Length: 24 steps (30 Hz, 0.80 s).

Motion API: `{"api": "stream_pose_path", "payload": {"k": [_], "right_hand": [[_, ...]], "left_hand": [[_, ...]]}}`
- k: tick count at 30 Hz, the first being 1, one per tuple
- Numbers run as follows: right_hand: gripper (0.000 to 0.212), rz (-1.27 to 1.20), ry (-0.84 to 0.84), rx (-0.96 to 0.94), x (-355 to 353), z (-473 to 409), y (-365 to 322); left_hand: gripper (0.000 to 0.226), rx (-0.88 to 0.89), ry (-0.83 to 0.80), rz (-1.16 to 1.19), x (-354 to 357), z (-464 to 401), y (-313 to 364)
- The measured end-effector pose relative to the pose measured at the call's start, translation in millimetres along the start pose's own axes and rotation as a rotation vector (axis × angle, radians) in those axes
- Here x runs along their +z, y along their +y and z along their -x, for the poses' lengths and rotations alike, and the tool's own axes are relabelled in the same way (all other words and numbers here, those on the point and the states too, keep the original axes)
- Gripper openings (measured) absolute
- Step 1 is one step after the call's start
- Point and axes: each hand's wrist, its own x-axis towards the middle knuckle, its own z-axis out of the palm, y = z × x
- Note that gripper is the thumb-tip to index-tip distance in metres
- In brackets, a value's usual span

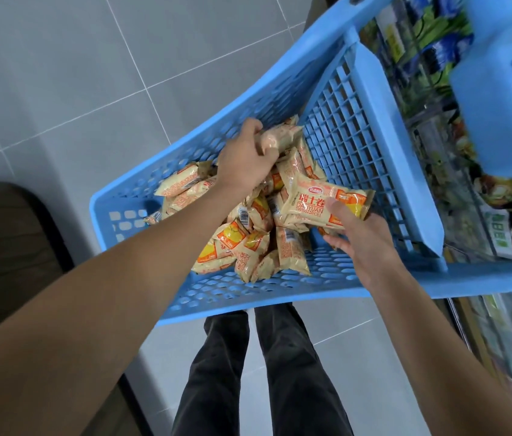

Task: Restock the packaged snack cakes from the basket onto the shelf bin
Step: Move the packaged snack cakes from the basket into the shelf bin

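Currently my left hand (245,155) clenches one Swiss roll pack (280,138); right hand (365,243) grips another pack (320,206) midway. Judged light, crushable, slick film; hold the body, not the crimped ends.

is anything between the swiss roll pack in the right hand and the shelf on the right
Yes: the basket's grid side wall rises between the pack held by the right hand and the shelf; the pack must clear its rim.

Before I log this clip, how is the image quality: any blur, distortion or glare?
Head view: wide-angle bending curves the blue basket rim and floor tiles; the shelf goods at right are smeared by blur; the printed snack cake in the right hand reads sharply; lighting is even, no harsh glare.
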Motion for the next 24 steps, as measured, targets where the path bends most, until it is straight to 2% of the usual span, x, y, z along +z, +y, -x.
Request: {"api": "stream_pose_path", "payload": {"k": [2, 5, 6, 9, 12, 14, 17, 20, 24], "right_hand": [[0.013, -0.004, -0.002, -0.010, -2, 0, -1], [0.017, 0.016, -0.014, -0.036, -6, 2, -2], [0.019, 0.032, -0.017, -0.046, -7, 3, -2], [0.031, 0.032, -0.020, -0.092, -11, 11, -3], [0.038, -0.004, -0.045, -0.146, -14, 35, 0], [0.034, -0.011, -0.039, -0.179, -19, 60, 6], [0.017, -0.053, -0.013, -0.224, -28, 110, 20], [0.013, -0.103, 0.015, -0.259, -39, 168, 40], [0.018, -0.225, 0.116, -0.266, -61, 250, 79]], "left_hand": [[0.012, -0.196, 0.005, 0.442, -12, 15, 6], [0.019, -0.498, -0.053, 0.921, -24, 40, 2], [0.022, -0.554, -0.075, 1.011, -28, 49, -1], [0.038, -0.563, -0.087, 1.022, -33, 77, -8], [0.044, -0.538, -0.043, 0.971, -41, 111, -6], [0.047, -0.504, -0.067, 0.920, -51, 136, -2], [0.061, -0.461, -0.148, 0.872, -74, 179, 8], [0.039, -0.394, -0.164, 0.818, -96, 223, 8], [0.022, -0.362, -0.256, 0.695, -120, 284, 10]]}}
